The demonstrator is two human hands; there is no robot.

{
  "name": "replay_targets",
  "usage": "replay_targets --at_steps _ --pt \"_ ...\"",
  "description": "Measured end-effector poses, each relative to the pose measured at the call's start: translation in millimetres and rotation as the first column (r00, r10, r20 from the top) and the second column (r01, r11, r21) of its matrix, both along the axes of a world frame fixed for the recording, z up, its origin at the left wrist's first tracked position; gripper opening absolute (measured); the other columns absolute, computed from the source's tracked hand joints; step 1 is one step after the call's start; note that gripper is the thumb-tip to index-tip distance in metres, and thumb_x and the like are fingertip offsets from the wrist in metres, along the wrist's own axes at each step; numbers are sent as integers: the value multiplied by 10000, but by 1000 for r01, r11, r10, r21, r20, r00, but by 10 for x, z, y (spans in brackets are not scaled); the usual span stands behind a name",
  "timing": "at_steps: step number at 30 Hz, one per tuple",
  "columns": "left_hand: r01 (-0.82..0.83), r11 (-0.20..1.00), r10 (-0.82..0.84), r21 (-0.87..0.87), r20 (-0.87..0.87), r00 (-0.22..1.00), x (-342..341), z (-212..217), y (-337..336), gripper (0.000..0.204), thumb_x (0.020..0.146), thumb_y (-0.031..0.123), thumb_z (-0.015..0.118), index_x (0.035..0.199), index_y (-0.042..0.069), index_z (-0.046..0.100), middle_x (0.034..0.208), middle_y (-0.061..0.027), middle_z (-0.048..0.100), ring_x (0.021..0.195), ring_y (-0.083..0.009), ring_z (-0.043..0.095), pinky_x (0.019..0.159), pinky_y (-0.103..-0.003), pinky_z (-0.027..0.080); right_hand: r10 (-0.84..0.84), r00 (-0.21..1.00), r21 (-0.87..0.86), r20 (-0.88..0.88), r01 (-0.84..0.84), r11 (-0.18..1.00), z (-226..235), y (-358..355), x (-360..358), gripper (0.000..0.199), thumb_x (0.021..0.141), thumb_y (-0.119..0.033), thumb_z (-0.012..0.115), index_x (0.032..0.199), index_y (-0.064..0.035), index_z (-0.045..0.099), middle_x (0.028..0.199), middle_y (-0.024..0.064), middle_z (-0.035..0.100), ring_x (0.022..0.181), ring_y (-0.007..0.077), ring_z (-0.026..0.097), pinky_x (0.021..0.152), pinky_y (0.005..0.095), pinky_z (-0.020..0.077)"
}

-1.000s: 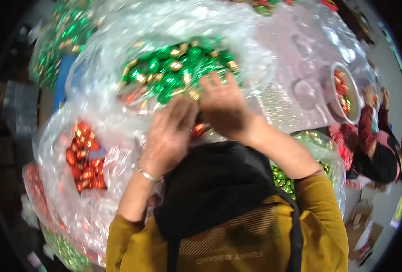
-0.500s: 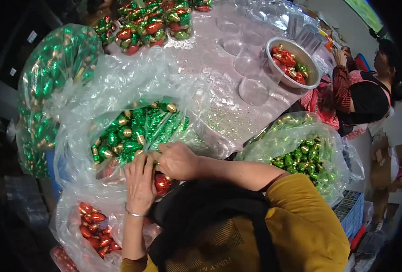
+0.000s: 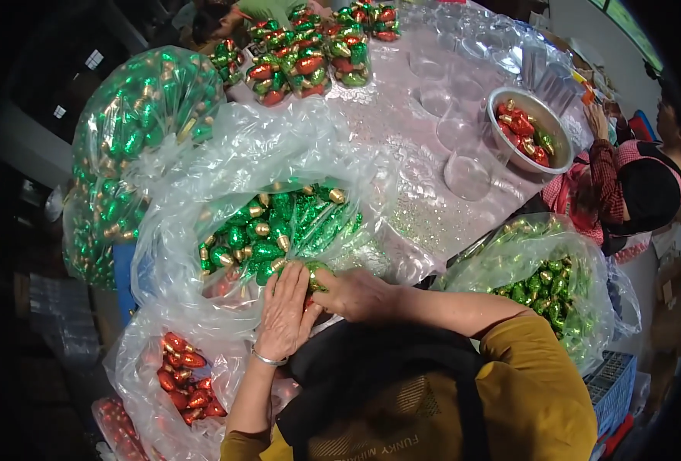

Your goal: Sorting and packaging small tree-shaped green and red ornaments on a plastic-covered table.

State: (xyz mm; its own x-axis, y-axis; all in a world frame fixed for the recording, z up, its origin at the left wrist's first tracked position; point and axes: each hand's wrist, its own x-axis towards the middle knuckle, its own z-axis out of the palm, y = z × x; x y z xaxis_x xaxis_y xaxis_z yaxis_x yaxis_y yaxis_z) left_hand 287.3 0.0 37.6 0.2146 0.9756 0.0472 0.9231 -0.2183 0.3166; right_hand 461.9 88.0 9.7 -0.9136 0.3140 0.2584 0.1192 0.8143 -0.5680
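Observation:
Both hands meet at the near edge of a large clear plastic bag [image 3: 202, 165] of glittery dark green bulb-shaped ornaments [image 3: 267, 250] with gold caps. My right hand [image 3: 360, 295] is closed around a lighter green bulb ornament [image 3: 318, 274], partly hidden by its fingers. My left hand [image 3: 285, 316] lies close beside it, fingers stretched out together and pointing away from me. A bit of red shows between the hands; most of whatever is under them is hidden. At lower left, another clear bag holds red bulb ornaments [image 3: 189, 380].
A light green ornament bag [image 3: 552, 296] stands at right. Beyond it, a metal bowl [image 3: 559, 163] holds red and green ornaments. Clear round containers [image 3: 467, 175] and filled ones [image 3: 310, 65] stand on the glitter-strewn table [image 3: 402, 150]. A person [image 3: 609, 184] works at far right.
The view has shifted, so the scene sits farther right. My right hand now shows a light green ornament in its fingers. The red ornament under my hands is mostly covered now.

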Motion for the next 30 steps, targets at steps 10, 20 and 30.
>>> replay_targets --at_steps 10,20,30 --pt "-266 879 161 395 279 947 -260 264 -185 364 803 56 594 1158 -14 553 1255 -182 495 1251 -380 403 1049 -455 288 -175 985 121 -7 174 977 462 570 635 217 777 -178 651 860 -24 523 855 139 519 669 345 569 589 426 478" --pt "-515 776 398 363 351 848 -544 177 -466 214 790 -23 577 998 -34 622 1121 -163 577 1113 -338 519 974 -402 376 -613 775 320 -152 625 712 776 2511 789 237 754 -163 694 785 25 552 769 195 558 735 385 572 653 450 443" --pt "-590 740 513 322 297 805 -826 12 -6 152 789 -13 581 929 -53 627 1005 -171 602 1023 -379 544 882 -445 427 -891 433 383 -139 853 355 -343 4893 549 230 783 -194 610 838 25 568 844 251 582 829 403 595 706 486 484"
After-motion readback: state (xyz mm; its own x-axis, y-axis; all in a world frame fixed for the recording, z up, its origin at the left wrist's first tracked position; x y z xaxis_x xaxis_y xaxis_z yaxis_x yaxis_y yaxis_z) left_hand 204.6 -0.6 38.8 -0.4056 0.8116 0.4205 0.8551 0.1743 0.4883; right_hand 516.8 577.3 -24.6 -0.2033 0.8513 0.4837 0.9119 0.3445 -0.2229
